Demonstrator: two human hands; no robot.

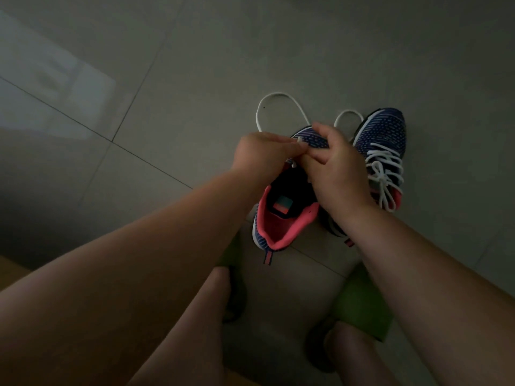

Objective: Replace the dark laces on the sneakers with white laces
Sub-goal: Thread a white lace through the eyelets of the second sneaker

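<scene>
Grey floor tiles [195,65] hold two sneakers [281,218]; left hand [262,154] and right hand [337,165] both pinch one white lace [278,93].

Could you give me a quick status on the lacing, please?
Both hands, left and right, pinching white lace at near sneaker. Far sneaker laced, tied. Nothing in the way.

No text, brand, number or sign can be read, a small teal and coral tag [283,206] is seen inside the nearer sneaker [281,218], its surface too dim and blurred for any lettering to be made out
</scene>
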